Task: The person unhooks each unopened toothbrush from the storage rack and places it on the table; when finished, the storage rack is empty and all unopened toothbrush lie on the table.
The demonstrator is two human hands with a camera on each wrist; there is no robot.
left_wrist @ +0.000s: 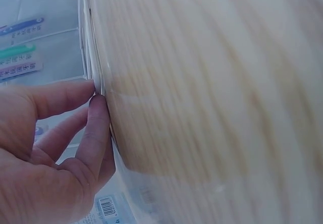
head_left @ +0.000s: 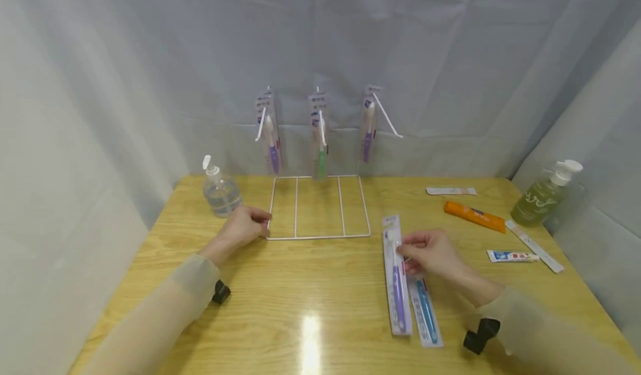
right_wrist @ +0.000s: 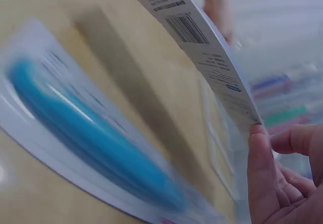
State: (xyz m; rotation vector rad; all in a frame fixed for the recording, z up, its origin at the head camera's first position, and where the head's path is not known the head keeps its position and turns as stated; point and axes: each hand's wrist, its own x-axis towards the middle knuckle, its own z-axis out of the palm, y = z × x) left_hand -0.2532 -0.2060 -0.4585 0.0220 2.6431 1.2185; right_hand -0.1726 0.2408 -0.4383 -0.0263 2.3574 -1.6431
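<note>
The thumb and fingers of the right hand (head_left: pixel 433 252) are pinching the right edge of a packaged purple toothbrush (head_left: pixel 398 294), nearer its bristle end than its handle end; the right wrist view is showing the pack's barcoded back tilting clear of the table (head_left: pixel 280 314). The left hand (head_left: pixel 240 227) is clamping its thumb and forefinger together on the thin wire of a white rack (head_left: pixel 319 237), near the front left corner of its base. Just beside the purple pack, partly under the right hand, a packaged blue toothbrush (head_left: pixel 427 314) is lying on the wood-grained tabletop. On the rack's hooks, three packs are hanging in a row: a left purple one (head_left: pixel 274 155), a green one (head_left: pixel 321 163) in the middle and a right purple one (head_left: pixel 368 144). A clear pump bottle (head_left: pixel 222 194) is standing just beyond the left hand. Farther to the right, an orange tube (head_left: pixel 474 216), a small white tube (head_left: pixel 512 256) and two slim white packets (head_left: pixel 450 191) are lying spread out, while a green pump bottle (head_left: pixel 540 200) is standing near the right edge. Behind everything, a pale curtain (head_left: pixel 425 41) is hanging in folds.
</note>
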